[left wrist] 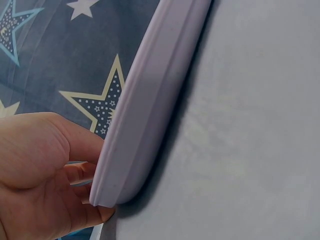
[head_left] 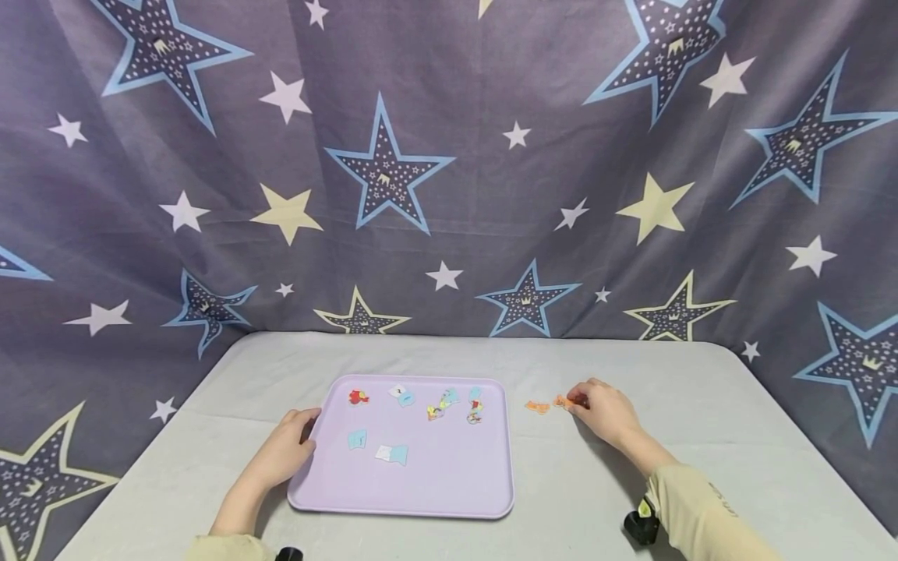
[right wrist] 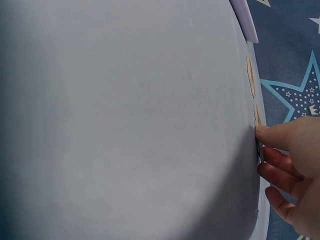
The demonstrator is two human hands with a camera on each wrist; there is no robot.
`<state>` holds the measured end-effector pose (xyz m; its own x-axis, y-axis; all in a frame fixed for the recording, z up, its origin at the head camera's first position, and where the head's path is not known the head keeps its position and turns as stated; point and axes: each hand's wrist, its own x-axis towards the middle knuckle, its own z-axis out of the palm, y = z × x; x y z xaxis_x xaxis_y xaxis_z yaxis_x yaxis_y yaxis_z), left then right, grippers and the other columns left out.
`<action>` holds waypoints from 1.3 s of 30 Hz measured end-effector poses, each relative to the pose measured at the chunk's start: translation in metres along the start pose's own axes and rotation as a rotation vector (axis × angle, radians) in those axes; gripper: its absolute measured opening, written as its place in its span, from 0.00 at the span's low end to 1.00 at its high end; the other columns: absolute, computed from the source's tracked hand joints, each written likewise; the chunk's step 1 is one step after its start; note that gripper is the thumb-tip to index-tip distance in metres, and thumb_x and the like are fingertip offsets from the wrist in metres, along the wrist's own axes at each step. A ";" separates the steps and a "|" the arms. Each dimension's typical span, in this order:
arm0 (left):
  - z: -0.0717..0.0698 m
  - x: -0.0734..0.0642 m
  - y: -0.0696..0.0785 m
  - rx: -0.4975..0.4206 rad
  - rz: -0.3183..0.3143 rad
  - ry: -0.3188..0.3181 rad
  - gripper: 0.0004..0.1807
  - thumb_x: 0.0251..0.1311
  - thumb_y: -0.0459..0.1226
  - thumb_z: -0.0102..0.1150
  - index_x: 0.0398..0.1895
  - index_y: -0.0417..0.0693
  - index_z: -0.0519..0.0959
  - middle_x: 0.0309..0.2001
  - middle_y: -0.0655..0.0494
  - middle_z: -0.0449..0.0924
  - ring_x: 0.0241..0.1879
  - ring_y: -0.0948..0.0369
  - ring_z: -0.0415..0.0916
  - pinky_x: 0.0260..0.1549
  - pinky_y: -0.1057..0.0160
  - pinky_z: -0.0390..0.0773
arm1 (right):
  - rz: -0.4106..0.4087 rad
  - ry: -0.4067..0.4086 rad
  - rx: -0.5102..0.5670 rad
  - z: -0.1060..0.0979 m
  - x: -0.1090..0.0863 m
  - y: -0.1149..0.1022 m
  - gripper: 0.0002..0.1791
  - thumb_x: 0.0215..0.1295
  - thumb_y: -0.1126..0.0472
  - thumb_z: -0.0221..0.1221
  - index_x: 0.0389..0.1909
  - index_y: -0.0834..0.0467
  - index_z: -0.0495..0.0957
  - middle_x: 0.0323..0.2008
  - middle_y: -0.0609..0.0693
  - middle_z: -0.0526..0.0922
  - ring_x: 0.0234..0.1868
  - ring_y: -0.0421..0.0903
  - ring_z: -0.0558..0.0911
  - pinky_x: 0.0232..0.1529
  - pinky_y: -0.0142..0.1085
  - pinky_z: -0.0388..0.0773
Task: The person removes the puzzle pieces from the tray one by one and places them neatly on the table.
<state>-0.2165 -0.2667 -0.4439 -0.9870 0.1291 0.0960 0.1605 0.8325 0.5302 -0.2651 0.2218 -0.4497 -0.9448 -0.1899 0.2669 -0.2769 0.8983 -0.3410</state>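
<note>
My right hand [head_left: 606, 411] pinches an orange puzzle piece [head_left: 560, 400] between thumb and fingertips, low over the table to the right of the tray. Part of that piece is hidden by the fingers; in the right wrist view the held piece [right wrist: 257, 116] appears nearly edge-on. A second orange piece [head_left: 538, 407] lies just left of it, apart. My left hand [head_left: 283, 448] rests at the left rim of the lilac tray [head_left: 442, 487], thumb and fingers touching the edge. The left wrist view shows this hand [left wrist: 45, 170] beside the tray's outer wall [left wrist: 142, 100].
On the tray lie a red piece [head_left: 358, 397], white-and-blue pieces [head_left: 402, 396], a joined pair [head_left: 393, 454], a light blue piece [head_left: 357, 439] and colourful joined pieces [head_left: 442, 405] [head_left: 475, 405]. The grey table [head_left: 708, 436] meets a star-patterned curtain [head_left: 463, 202] behind.
</note>
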 end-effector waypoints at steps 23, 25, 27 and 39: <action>0.000 0.001 0.000 0.002 -0.029 -0.021 0.27 0.52 0.26 0.48 0.58 0.24 0.62 0.51 0.32 0.68 0.55 0.37 0.65 0.54 0.42 0.65 | 0.026 0.001 -0.043 0.000 0.003 -0.007 0.07 0.49 0.59 0.63 0.31 0.54 0.83 0.28 0.46 0.77 0.29 0.44 0.77 0.30 0.42 0.74; 0.000 0.000 0.001 0.003 -0.028 -0.021 0.27 0.53 0.26 0.48 0.58 0.24 0.62 0.51 0.32 0.68 0.55 0.37 0.65 0.54 0.42 0.65 | 0.020 0.010 -0.043 0.000 0.005 -0.010 0.07 0.48 0.59 0.64 0.30 0.54 0.83 0.28 0.46 0.77 0.29 0.43 0.77 0.29 0.41 0.74; -0.001 0.001 0.001 0.007 -0.020 -0.019 0.26 0.52 0.26 0.48 0.57 0.23 0.62 0.50 0.32 0.68 0.54 0.37 0.65 0.54 0.42 0.65 | 0.012 0.022 -0.038 0.000 0.007 -0.016 0.07 0.48 0.59 0.64 0.30 0.54 0.82 0.28 0.45 0.77 0.28 0.42 0.77 0.29 0.40 0.74; -0.001 0.000 -0.001 0.017 0.019 0.004 0.26 0.51 0.25 0.49 0.56 0.23 0.64 0.49 0.32 0.69 0.53 0.38 0.66 0.54 0.42 0.65 | -0.058 0.028 0.029 0.011 0.016 -0.066 0.07 0.48 0.61 0.63 0.30 0.54 0.82 0.28 0.46 0.79 0.28 0.43 0.78 0.30 0.39 0.75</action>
<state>-0.2165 -0.2678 -0.4435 -0.9837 0.1429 0.1090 0.1789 0.8391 0.5137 -0.2644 0.1552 -0.4332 -0.9220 -0.2299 0.3116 -0.3363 0.8743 -0.3500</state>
